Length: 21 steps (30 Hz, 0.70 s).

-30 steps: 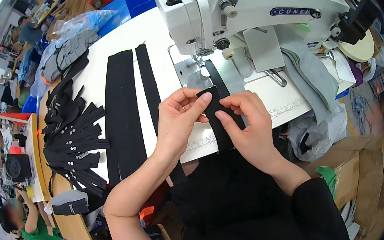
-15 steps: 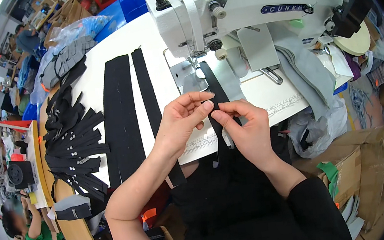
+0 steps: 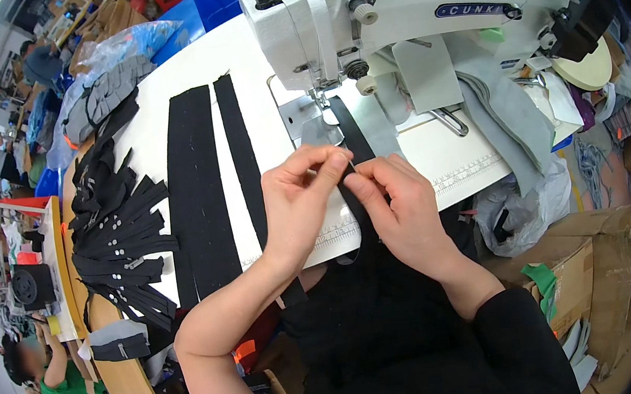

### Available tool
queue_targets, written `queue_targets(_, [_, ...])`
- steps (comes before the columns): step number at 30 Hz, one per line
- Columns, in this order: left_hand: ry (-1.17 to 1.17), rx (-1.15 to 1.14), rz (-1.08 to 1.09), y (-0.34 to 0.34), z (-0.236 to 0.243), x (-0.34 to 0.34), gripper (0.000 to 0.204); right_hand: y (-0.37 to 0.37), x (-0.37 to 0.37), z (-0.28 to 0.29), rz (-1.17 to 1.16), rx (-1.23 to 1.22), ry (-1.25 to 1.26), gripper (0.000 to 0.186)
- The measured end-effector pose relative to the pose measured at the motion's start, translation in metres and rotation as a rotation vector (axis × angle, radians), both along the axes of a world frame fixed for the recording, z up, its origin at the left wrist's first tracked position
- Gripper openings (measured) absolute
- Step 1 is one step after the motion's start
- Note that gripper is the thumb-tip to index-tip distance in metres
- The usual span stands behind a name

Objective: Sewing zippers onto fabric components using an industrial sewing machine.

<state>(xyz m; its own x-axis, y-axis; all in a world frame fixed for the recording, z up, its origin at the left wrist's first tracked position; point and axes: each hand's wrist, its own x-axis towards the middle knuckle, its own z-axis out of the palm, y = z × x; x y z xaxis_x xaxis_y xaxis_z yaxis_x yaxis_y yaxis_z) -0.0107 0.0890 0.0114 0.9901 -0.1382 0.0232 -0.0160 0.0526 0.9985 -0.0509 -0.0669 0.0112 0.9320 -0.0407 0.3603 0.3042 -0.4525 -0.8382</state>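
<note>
Both hands meet over a black fabric strip (image 3: 355, 129) in front of the white sewing machine (image 3: 417, 0). The strip runs from beside the presser foot (image 3: 327, 113) down past the table's front edge. My left hand (image 3: 300, 199) pinches the strip's edge between thumb and index finger. Close beside it, my right hand (image 3: 400, 206) grips the same strip with thumb and curled fingers. The fingertips hide the part of the strip between them. Left of my hands, a wide black fabric panel (image 3: 199, 188) and a narrow black strip (image 3: 241, 151) lie flat on the white table (image 3: 249, 54).
A pile of black zipper strips (image 3: 122, 238) with shiny metal pieces lies at the table's left. Grey fabric pieces (image 3: 501, 125) hang over the right front edge. Below stand a plastic bag (image 3: 528, 205) and a cardboard box (image 3: 602, 255). A co-worker in green (image 3: 74, 388) sits far left.
The left thumb and index finger have come together on the strip, and the hand has turned more upright. My right hand has shifted slightly left. The view has tilted a little.
</note>
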Motion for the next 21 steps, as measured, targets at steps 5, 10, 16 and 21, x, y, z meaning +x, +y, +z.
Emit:
queue_targets(5, [0.124, -0.093, 0.033, 0.001, 0.000, 0.011, 0.016, -0.006, 0.002, -0.002, 0.019, -0.186, 0.056, 0.018])
queue_targets(10, [0.031, 0.160, 0.113, 0.009, -0.007, 0.041, 0.019, 0.000, 0.031, 0.003, -0.040, -0.231, 0.107, 0.019])
queue_targets(16, [-0.458, 0.732, 0.128, 0.020, -0.029, 0.052, 0.021, 0.009, 0.061, -0.013, 0.038, -0.299, 0.208, 0.019])
queue_targets(21, [-0.578, 0.846, -0.029, 0.018, -0.018, 0.037, 0.021, 0.003, 0.059, -0.016, -0.086, -0.285, 0.202, 0.018])
